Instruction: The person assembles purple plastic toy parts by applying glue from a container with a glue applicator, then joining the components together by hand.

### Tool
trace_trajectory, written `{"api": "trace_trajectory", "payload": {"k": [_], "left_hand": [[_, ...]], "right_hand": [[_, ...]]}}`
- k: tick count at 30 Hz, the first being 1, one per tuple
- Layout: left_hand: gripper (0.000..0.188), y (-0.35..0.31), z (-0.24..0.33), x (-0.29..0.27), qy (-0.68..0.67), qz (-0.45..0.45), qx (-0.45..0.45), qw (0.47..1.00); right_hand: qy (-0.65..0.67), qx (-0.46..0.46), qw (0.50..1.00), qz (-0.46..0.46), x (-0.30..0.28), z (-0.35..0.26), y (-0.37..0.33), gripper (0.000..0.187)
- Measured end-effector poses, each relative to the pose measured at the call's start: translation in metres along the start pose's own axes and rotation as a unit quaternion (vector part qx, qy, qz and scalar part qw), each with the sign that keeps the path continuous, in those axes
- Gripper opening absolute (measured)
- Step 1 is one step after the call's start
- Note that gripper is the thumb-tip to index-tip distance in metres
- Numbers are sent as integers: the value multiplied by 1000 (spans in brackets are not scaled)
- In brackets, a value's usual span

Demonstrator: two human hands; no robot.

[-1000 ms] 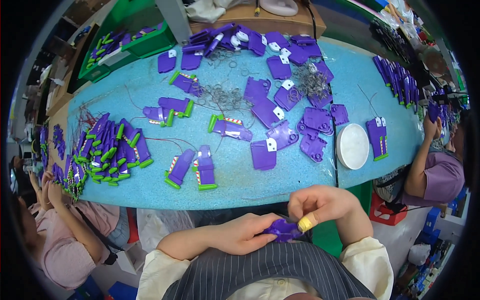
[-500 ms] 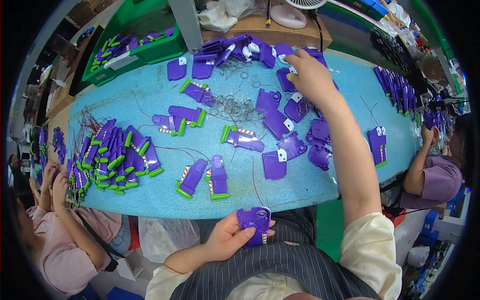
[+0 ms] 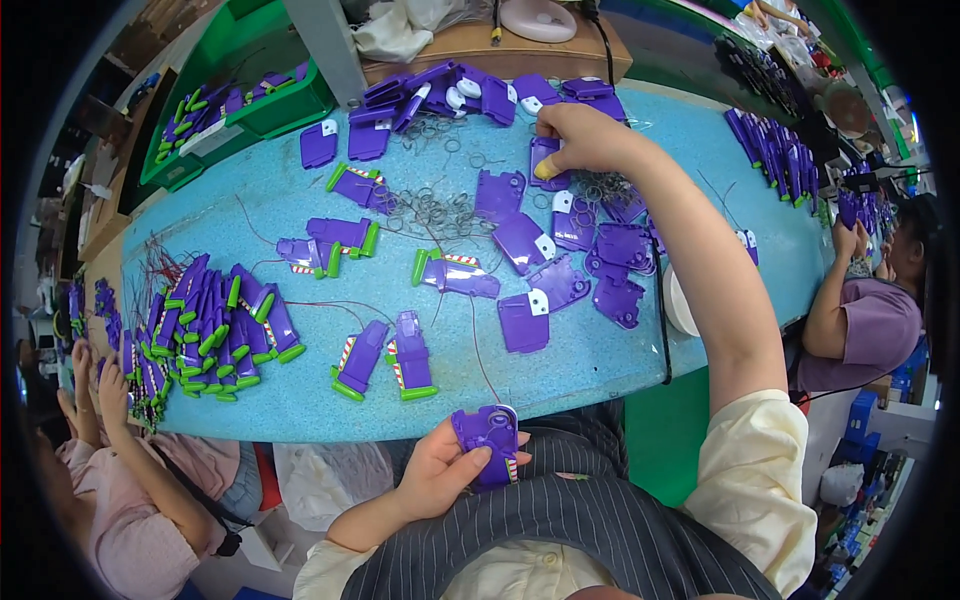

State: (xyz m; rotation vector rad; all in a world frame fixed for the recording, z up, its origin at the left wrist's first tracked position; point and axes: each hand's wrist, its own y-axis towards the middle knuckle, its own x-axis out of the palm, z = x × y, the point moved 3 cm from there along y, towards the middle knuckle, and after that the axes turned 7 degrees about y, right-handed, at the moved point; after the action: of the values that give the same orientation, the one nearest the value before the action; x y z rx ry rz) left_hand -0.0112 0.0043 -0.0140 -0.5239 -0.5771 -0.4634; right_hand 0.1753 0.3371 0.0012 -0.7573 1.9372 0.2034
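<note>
My left hand, near the table's front edge, grips a purple plastic shell with a red-and-white striped edge. A coil lies in its hollow, and a thin red wire runs from it onto the table. Farther off, my right hand is curled over a purple panel, its yellow-covered fingertip against it. The other fingertips are partly hidden. Beside that panel lie loose metal rings and more purple panels with white corners. Purple pieces with green ends lie left of centre.
A heap of purple-and-green pieces fills the table's left side. A green bin stands behind it. Purple panels are piled at the back. A black cord and a white round object lie by my right arm. Other people sit at both sides.
The whole view has shifted slightly. My right hand has drawn a little nearer, from the rear panels onto the panel under it. My left hand still holds the shell.
</note>
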Motion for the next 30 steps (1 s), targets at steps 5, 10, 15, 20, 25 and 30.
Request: {"api": "trace_trajectory", "payload": {"k": [5, 10, 15, 20, 25, 30], "left_hand": [[38, 0, -1, 9, 7, 26, -11, 1000], [39, 0, -8, 20, 6, 52, -12, 999], [40, 0, -12, 27, 6, 61, -35, 998], [45, 4, -14, 22, -8, 51, -51, 997], [51, 9, -13, 18, 26, 25, -34, 999], [52, 19, -10, 13, 31, 2, -38, 999]], "right_hand": [[-44, 39, 998, -3, 1, -7, -3, 51], [-65, 22, 997, 36, 7, -8, -13, 50], [-132, -143, 966, 168, 5, -29, -46, 32], [49, -184, 949, 249, -8, -112, -137, 29], [397, -13, 915, -70, 54, -130, -221, 39], [554, 77, 827, 59, 97, -117, -237, 33]]}}
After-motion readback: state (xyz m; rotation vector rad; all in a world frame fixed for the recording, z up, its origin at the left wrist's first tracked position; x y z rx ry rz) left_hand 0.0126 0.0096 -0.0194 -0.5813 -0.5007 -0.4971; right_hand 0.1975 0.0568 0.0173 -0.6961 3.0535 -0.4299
